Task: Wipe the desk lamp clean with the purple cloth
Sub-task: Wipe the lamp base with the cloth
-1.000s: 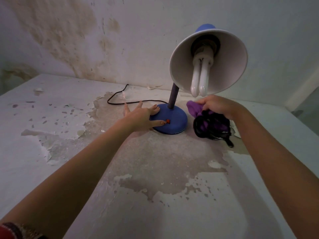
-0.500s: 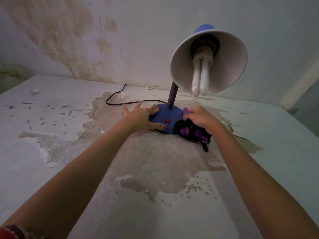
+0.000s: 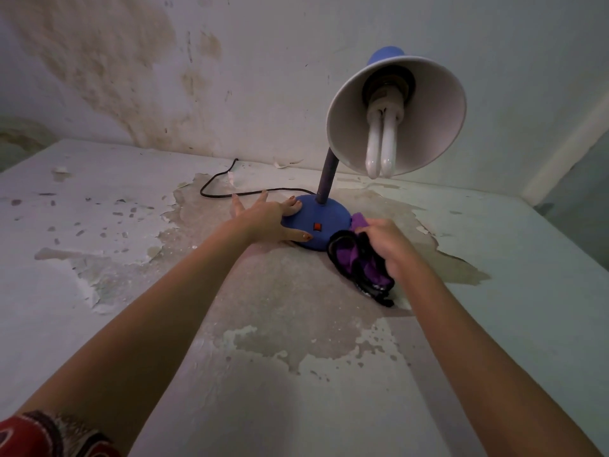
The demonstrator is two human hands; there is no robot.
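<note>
At the far middle of a flaking, stained table (image 3: 99, 258), against a blotched wall, I see the blue desk lamp (image 3: 321, 222) standing upright. Its white-lined shade (image 3: 425, 103) tips toward me at about one o'clock, showing a bare folded-tube bulb (image 3: 380, 143). A black cord (image 3: 224, 189) trails off the base toward ten o'clock.

My left hand (image 3: 263, 222) lies flat with fingers spread wide, palm down, pressing the nine o'clock side of the round base, thumb near the small red switch (image 3: 317, 226). It holds nothing; it pins the lamp.

My right hand (image 3: 384, 247) is curled around the bunched purple cloth (image 3: 354, 258), which has dark trim and sits at the base's four o'clock edge, touching or nearly touching it and dragging on the table.

I judge the step in hand to be wiping the base. The next move calls for sweeping the cloth round the rim, then up the stem, without nudging the switch.

Both forearms reach forward, nearly straight.
</note>
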